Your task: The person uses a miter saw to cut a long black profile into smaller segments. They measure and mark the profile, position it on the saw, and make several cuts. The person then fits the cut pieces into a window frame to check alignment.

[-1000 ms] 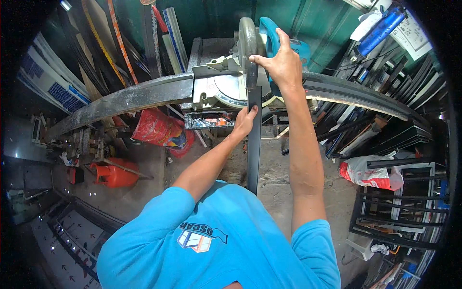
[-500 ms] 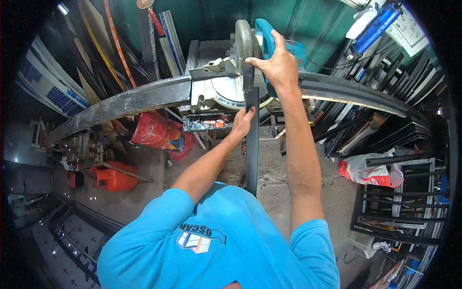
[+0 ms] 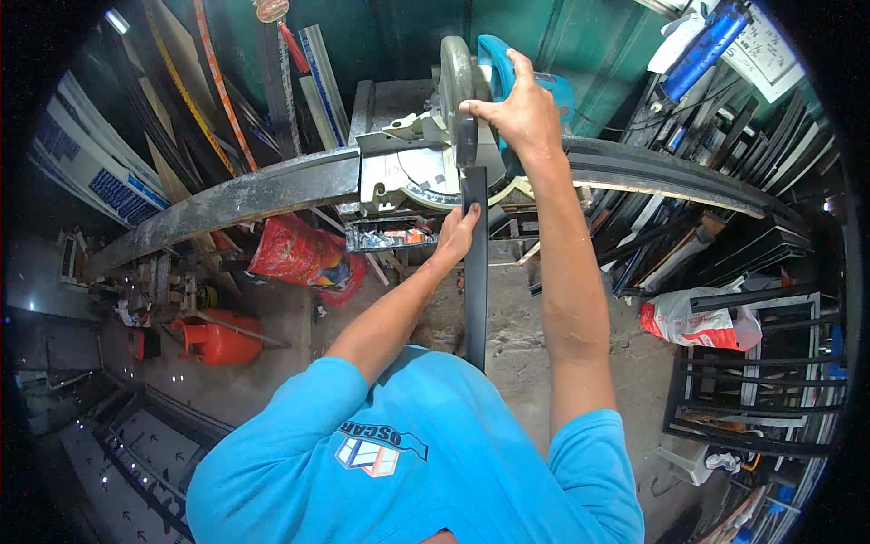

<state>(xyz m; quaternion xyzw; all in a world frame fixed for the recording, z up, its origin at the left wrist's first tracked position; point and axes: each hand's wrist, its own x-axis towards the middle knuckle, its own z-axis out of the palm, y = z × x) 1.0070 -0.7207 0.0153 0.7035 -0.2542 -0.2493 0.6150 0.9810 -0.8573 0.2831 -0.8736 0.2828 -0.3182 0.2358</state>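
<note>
A teal miter saw [image 3: 496,56] stands on the bench with its grey blade guard [image 3: 455,71] raised toward the top of the view. My right hand [image 3: 527,118] lies over the saw's handle, its thumb reaching left to the guard and its index finger stretched along the teal housing; the other fingers are mostly hidden. A long black metal profile [image 3: 476,281] runs from the saw base [image 3: 412,170] back toward my body. My left hand [image 3: 459,234] grips this profile from the left, just in front of the saw, thumb on top.
Long bench boards [image 3: 263,192] extend to both sides of the saw. Strips and profiles [image 3: 204,100] lean against the green wall. Below stand a red sack [image 3: 299,254] and an orange gas cylinder [image 3: 227,335]. At right are a white-and-red bag [image 3: 698,319] and black frames [image 3: 752,390].
Almost nothing differs. The view has shifted very slightly, and both hands keep their places on the saw and the profile.
</note>
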